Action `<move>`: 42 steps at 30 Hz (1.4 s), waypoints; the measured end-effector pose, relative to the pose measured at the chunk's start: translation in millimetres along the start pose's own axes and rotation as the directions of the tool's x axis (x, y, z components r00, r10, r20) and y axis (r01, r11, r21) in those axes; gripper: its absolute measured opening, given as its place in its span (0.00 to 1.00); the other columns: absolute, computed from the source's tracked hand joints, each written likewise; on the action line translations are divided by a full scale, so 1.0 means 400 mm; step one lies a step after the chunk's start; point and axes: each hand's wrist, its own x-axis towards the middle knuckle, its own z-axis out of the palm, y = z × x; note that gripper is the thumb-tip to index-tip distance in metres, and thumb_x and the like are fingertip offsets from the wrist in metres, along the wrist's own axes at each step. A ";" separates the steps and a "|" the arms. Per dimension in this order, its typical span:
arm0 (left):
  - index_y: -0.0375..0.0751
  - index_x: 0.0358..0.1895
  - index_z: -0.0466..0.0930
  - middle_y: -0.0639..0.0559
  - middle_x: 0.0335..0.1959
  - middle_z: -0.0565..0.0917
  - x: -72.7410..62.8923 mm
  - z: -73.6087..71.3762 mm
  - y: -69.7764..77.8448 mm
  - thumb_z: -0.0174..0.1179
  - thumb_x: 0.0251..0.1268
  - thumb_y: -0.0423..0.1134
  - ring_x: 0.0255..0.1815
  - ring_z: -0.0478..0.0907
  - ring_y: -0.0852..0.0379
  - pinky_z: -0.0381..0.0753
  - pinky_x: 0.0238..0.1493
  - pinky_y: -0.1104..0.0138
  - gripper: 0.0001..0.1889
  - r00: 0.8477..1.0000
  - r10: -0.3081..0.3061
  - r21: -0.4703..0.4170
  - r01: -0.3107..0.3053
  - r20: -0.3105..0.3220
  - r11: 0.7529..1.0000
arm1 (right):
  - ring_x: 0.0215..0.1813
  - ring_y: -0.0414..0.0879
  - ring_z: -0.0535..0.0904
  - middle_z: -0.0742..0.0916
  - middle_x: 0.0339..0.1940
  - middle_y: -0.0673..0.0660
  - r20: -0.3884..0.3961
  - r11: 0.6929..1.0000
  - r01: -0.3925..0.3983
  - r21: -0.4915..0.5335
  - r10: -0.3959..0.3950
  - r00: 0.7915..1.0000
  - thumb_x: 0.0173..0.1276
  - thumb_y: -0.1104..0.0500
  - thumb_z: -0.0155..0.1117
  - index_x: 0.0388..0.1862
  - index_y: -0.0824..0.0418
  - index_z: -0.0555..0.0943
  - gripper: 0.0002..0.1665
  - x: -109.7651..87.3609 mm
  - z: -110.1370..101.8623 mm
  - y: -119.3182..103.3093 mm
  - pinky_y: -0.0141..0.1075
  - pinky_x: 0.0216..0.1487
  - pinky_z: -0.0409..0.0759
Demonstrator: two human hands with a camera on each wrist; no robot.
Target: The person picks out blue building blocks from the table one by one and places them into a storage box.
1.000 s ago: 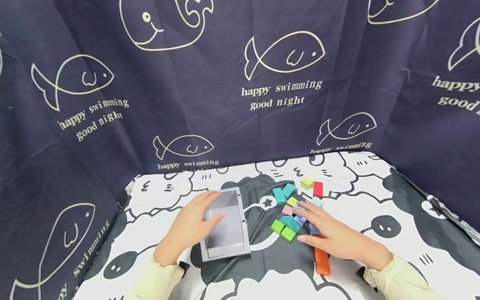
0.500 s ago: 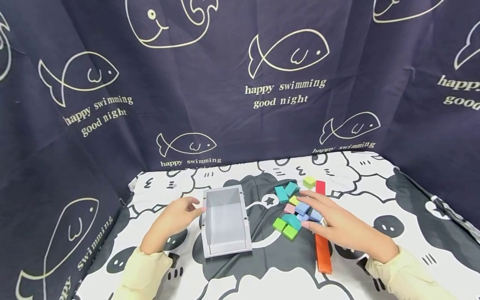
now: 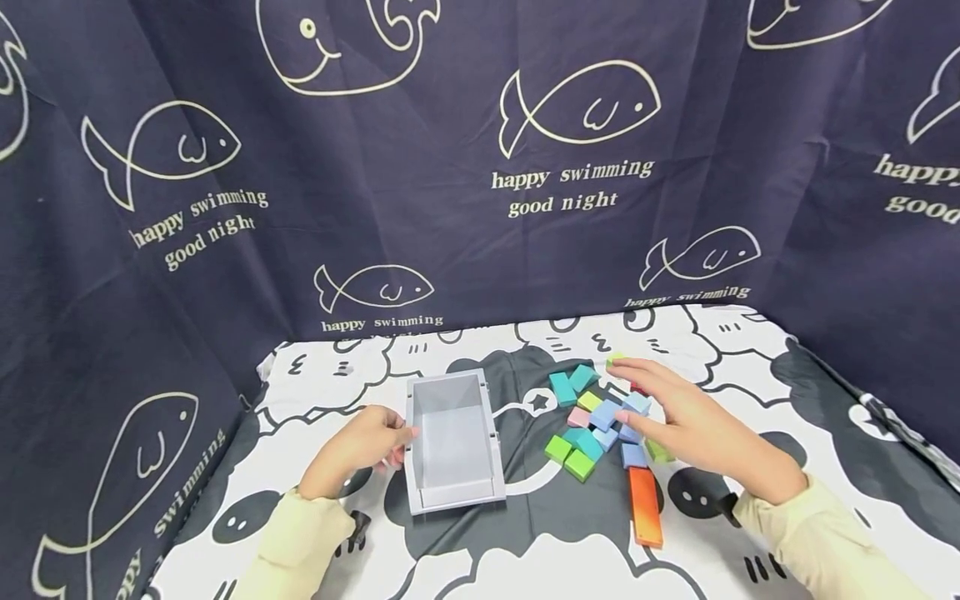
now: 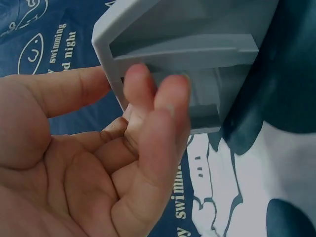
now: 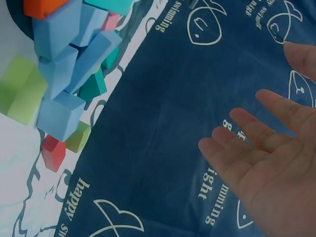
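Note:
A grey open-topped plastic box stands on the cloth, its inside bare. My left hand pinches its left rim: the thumb lies at the rim and the fingers curl beside the outer wall, as the box side in the left wrist view shows. My right hand is held over the right part of a loose group of coloured blocks, fingers spread and holding nothing. Below it lie blue blocks, an orange long block and a green block. A red block is mostly hidden in the head view.
Teal blocks, bright green blocks and a pink block lie between the box and my right hand. A sheep-patterned cloth covers the table. Dark blue fish-print curtains enclose the back and sides.
My left hand has moved from over the box to its left rim, where the fingers have curled in. My right hand has lifted and shifted right, uncovering blue and green blocks.

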 end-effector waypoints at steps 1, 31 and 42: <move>0.38 0.22 0.74 0.49 0.16 0.79 0.002 -0.001 0.000 0.59 0.70 0.39 0.19 0.78 0.56 0.78 0.20 0.65 0.16 1.000 -0.003 -0.017 0.003 0.008 1.000 | 0.66 0.50 0.73 0.75 0.69 0.55 -0.008 1.000 0.007 -0.003 -0.007 1.000 0.69 0.51 0.68 0.69 0.56 0.73 0.32 0.005 -0.002 0.003 0.35 0.64 0.69; 0.34 0.30 0.78 0.47 0.20 0.81 -0.006 0.008 -0.001 0.60 0.66 0.34 0.20 0.80 0.57 0.81 0.25 0.62 0.08 0.986 0.089 -0.129 -0.071 0.138 0.989 | 0.52 0.58 0.81 0.85 0.48 0.59 0.244 0.998 -0.058 -0.015 0.060 0.968 0.60 0.59 0.73 0.49 0.66 0.83 0.20 0.076 0.122 0.134 0.55 0.56 0.77; 0.33 0.31 0.79 0.46 0.21 0.82 -0.003 0.007 -0.002 0.61 0.66 0.34 0.21 0.81 0.56 0.81 0.26 0.62 0.07 0.990 0.070 -0.121 -0.055 0.126 0.991 | 0.43 0.52 0.83 0.86 0.39 0.55 0.237 0.995 -0.062 -0.078 0.079 0.968 0.61 0.55 0.73 0.42 0.64 0.85 0.15 0.083 0.137 0.146 0.50 0.49 0.80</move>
